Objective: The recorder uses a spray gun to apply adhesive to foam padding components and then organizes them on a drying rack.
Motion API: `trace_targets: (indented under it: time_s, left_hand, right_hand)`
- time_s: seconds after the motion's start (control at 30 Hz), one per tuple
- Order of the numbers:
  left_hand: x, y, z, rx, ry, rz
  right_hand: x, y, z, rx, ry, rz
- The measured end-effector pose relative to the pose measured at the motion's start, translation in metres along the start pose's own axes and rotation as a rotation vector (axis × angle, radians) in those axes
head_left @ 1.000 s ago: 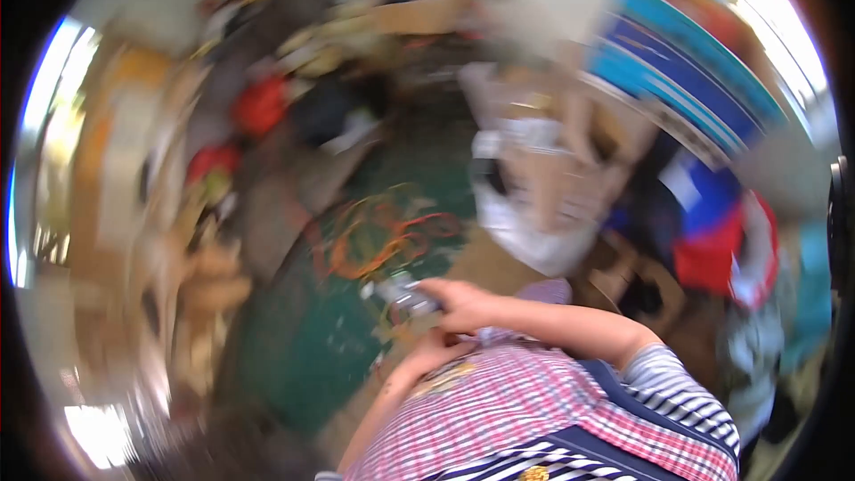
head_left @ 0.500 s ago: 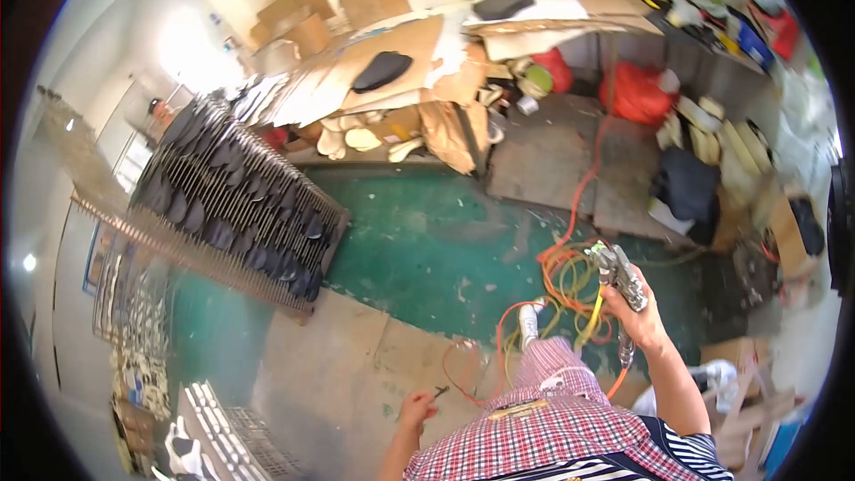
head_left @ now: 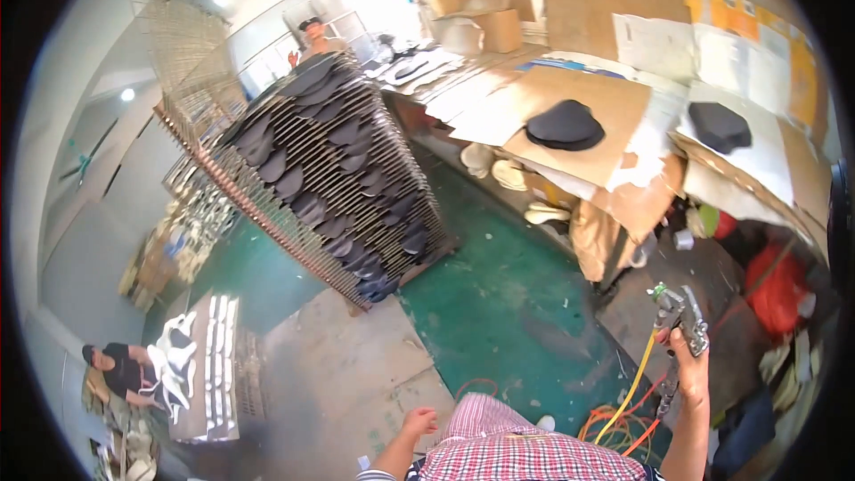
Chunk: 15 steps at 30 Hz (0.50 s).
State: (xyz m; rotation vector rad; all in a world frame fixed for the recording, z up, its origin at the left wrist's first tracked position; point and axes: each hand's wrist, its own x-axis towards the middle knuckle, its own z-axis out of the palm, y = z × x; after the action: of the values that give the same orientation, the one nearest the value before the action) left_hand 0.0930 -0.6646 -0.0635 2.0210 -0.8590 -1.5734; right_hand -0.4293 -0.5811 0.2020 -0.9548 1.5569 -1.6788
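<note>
My right hand (head_left: 691,363) is raised at the right, fingers wrapped round a metal spray gun (head_left: 684,313) with a green part at its top. A yellow hose (head_left: 635,392) and an orange hose (head_left: 648,436) run down from the gun. Low in the middle, my left hand (head_left: 420,421) is closed beside my checked apron (head_left: 508,456); whatever it may hold is too small to make out. Ahead on the bench (head_left: 583,80), a dark, flat, rounded piece (head_left: 565,125) lies on cardboard, and a second dark piece (head_left: 720,127) rests farther right.
A tall wire rack (head_left: 334,183) full of dark, curved pieces stands ahead left. Coiled hoses (head_left: 614,425) lie on the green floor (head_left: 499,303) near my feet. One person stands behind the rack, another at the far left by a table (head_left: 200,428) of white pieces. Red bags (head_left: 773,289) sit under the bench.
My view has swung left, bringing the rack and two people further in. The spray gun stays in my right hand. A small dark thing seen in my left hand before no longer shows.
</note>
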Motion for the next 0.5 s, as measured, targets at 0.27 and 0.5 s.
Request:
trace_targets:
  time_s: [0.27, 0.5]
  left_hand:
    - [0.095, 0.023, 0.006, 0.617, -0.19, 0.048]
    - [0.24, 0.061, 0.051, 0.462, -0.165, -0.192]
  right_hand:
    - [0.131, 0.015, 0.024, 0.054, -0.078, -0.004]
    - [0.228, 0.035, 0.03, 0.051, 0.046, 0.043]
